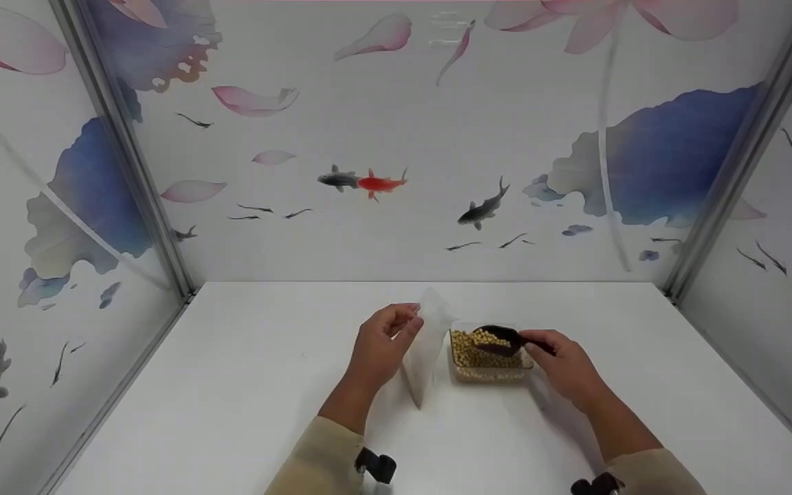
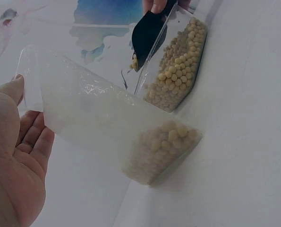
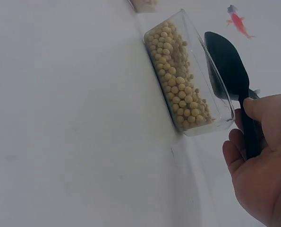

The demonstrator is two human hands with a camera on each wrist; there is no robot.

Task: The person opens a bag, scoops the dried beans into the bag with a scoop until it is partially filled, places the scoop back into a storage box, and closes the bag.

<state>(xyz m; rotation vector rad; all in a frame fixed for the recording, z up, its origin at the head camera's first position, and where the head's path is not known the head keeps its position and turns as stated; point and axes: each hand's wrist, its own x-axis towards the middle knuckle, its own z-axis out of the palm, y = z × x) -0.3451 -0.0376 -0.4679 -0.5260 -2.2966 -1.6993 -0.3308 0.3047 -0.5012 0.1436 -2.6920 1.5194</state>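
A translucent bag (image 2: 83, 99) stands on the table, slanting, with soybeans (image 2: 161, 144) gathered in its bottom. My left hand (image 1: 379, 347) pinches the bag near its top edge. Right beside it sits a clear rectangular container (image 3: 191, 42) part full of soybeans (image 3: 171, 71). In my right hand (image 1: 568, 368) is the handle of a black scoop (image 3: 227, 64), gripped between thumb and fingers. The scoop's bowl is over the container in the head view, with soybeans (image 1: 485, 338) in it.
Everything stands on a white table (image 1: 245, 385). Behind it rises a white back panel (image 1: 396, 247) printed with fish and petals, and similar panels close off both sides. Metal posts (image 1: 138, 165) mark the back corners.
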